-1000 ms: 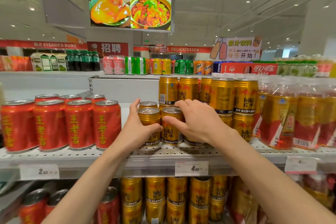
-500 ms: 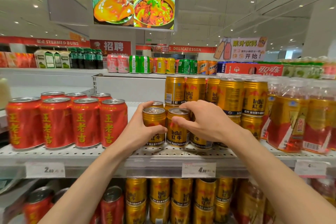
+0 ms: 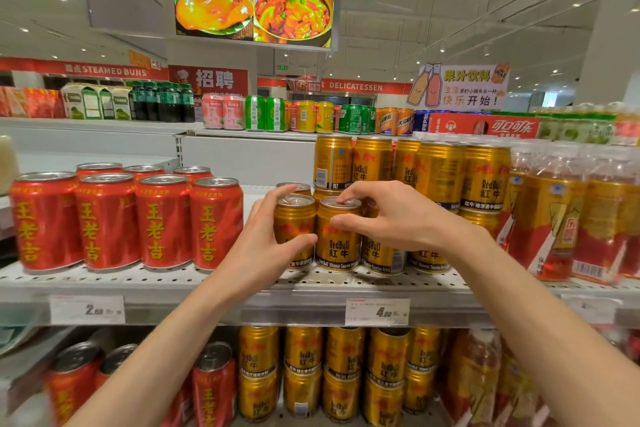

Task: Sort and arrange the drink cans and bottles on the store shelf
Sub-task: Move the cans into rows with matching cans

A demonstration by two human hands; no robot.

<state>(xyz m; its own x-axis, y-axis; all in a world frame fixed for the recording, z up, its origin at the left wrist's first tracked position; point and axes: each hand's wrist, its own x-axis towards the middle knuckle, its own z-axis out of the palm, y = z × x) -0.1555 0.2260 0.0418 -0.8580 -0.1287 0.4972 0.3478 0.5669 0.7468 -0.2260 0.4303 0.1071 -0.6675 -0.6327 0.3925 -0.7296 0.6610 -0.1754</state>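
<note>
Two short gold Red Bull cans stand side by side at the front of the perforated middle shelf [image 3: 145, 282]. My left hand [image 3: 258, 246] wraps the left gold can [image 3: 294, 218], thumb across its front and fingers behind its rim. My right hand [image 3: 391, 215] grips the right gold can [image 3: 337, 246], thumb on its side and fingertips on its lid. More gold cans [image 3: 440, 173] are stacked in two layers behind and to the right.
Several red herbal-tea cans [image 3: 162, 222] stand left of my hands with a small gap between. Shrink-wrapped drink bottles [image 3: 561, 218] fill the shelf's right end. The lower shelf holds more gold cans [image 3: 343, 371] and red cans [image 3: 211, 388]. Price tags [image 3: 377, 312] hang on the shelf edge.
My right hand has lifted off the back of the cans, so its fingertips now sit on the right can's lid. My left hand keeps its hold. The view has shifted slightly.
</note>
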